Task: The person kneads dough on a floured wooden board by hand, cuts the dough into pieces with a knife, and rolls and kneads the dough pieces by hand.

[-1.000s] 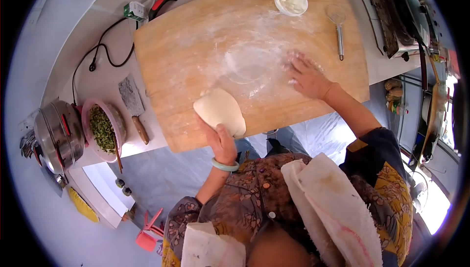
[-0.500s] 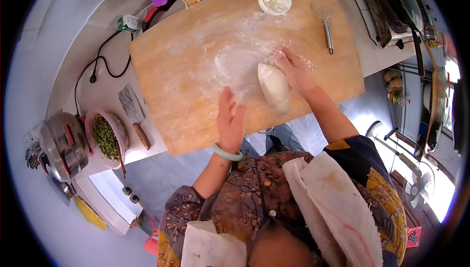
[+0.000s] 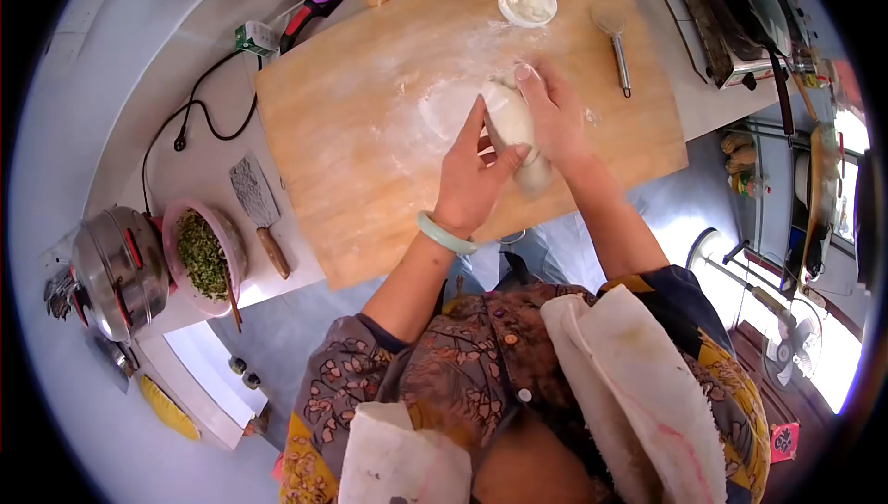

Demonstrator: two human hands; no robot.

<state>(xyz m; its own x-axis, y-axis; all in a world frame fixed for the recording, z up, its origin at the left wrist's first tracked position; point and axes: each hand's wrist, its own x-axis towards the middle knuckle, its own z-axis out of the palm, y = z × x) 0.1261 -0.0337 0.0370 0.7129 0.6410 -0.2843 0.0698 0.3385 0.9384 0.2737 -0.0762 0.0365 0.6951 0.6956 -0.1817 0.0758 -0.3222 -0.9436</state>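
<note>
A pale sheet of dough [image 3: 511, 125] hangs between my two hands over the floured wooden board [image 3: 351, 134]. My right hand [image 3: 553, 116] is closed on its upper right side, thumb on top. From the left, my left hand [image 3: 472, 171] holds the dough's near side between thumb and fingers. The lower end of the dough droops towards the board's near edge and is slightly blurred. A round patch of flour lies just left of the dough.
A white bowl of flour [image 3: 527, 2] and a whisk [image 3: 619, 62] are on the board's far side. Left of the board are a cleaver [image 3: 254, 191], a pink bowl of chopped greens [image 3: 239, 268] and a metal pot [image 3: 118, 273]. A stove [image 3: 740, 65] stands at the right.
The dough passed from my left hand to my right, and my left hand then moved up and right to take hold of it too. The dough has moved slightly farther from my body.
</note>
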